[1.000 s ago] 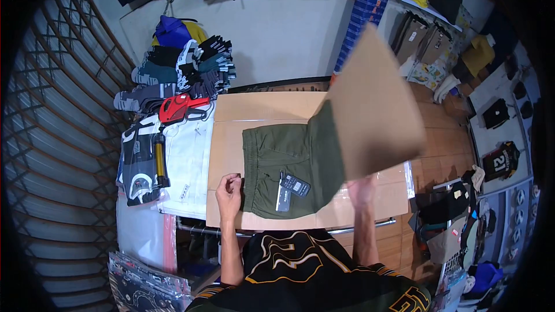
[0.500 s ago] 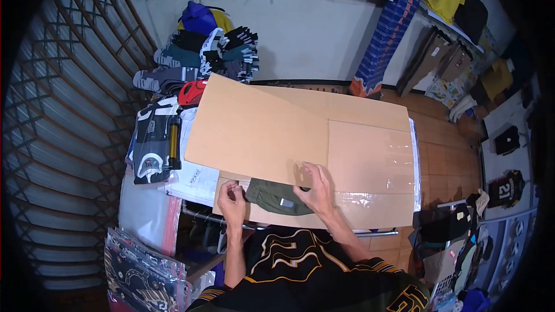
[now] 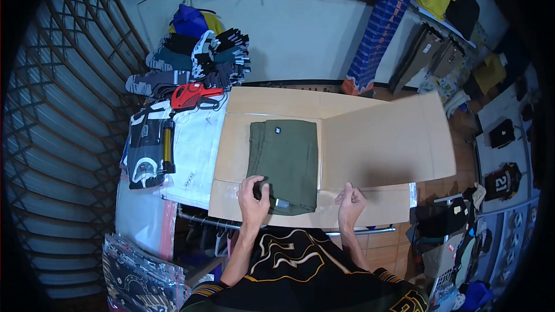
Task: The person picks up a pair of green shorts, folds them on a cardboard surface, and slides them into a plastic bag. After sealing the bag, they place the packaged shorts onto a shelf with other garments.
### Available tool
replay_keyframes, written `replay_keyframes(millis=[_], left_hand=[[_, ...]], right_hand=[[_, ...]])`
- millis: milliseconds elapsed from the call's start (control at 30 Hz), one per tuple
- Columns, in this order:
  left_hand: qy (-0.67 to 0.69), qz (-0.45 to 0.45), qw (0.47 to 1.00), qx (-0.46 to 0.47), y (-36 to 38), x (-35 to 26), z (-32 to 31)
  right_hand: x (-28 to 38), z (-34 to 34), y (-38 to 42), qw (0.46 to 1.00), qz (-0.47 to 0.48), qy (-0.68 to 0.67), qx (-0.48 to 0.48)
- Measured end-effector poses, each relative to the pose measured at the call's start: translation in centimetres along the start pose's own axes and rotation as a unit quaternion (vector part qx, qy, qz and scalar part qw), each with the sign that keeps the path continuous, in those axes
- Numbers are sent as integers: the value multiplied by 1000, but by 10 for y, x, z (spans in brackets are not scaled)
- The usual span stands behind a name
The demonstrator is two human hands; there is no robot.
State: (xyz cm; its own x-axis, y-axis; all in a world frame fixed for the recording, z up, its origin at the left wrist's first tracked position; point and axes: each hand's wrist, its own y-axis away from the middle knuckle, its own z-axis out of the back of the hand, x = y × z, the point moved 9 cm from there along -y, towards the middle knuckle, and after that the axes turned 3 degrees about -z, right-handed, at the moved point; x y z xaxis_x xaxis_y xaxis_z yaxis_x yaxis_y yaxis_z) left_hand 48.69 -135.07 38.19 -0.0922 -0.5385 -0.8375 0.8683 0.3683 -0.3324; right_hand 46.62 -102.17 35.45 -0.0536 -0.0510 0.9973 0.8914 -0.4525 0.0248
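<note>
A folded dark green garment (image 3: 292,159) with a small dark label lies on the left part of an open cardboard sheet (image 3: 234,133). My left hand (image 3: 254,199) is at the garment's lower left corner, its thumb and fingers apart. To the right of the garment, my right hand (image 3: 350,203) is closed near the front edge of the cardboard, below a raised flap (image 3: 387,144) that tilts up to the right. Whether anything is between its fingers is too small to tell.
A red tag gun-like tool (image 3: 188,97) sits behind a white garment (image 3: 193,144). Dark packaged clothing (image 3: 147,147) lies at the left, with stacked socks (image 3: 173,60) behind. A metal rail (image 3: 370,231) runs along the table front. A blue column (image 3: 381,32) stands behind.
The cardboard flap has swung from over the garment to the right, uncovering it. My right hand has moved right and closed. My left hand has moved slightly right to the garment's corner.
</note>
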Motion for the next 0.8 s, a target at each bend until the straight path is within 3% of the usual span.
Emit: replay_keyframes(millis=[167,233,400,500,567,633,700,800], left_hand=[[-43,-6,994,99,3,-14,-34],[-172,-25,978,111,6,-24,-46],[-245,-3,926,288,34,-11,-94],[-266,-29,914,306,40,-4,-103],[-265,-23,912,311,40,-3,-101],[-243,-6,916,318,38,-4,-99],[-236,2,922,308,32,-4,-95],[-229,15,932,282,15,5,-87]], right_hand=[[-2,-34,-20,998,-17,-1,66],[23,-68,-28,991,61,13,121],[53,-136,-43,967,130,93,196],[58,-170,-54,939,165,161,255],[58,-197,-48,873,310,239,292],[38,-203,-53,845,290,315,321],[23,-205,-52,778,343,441,287],[12,-200,-55,765,323,496,253]])
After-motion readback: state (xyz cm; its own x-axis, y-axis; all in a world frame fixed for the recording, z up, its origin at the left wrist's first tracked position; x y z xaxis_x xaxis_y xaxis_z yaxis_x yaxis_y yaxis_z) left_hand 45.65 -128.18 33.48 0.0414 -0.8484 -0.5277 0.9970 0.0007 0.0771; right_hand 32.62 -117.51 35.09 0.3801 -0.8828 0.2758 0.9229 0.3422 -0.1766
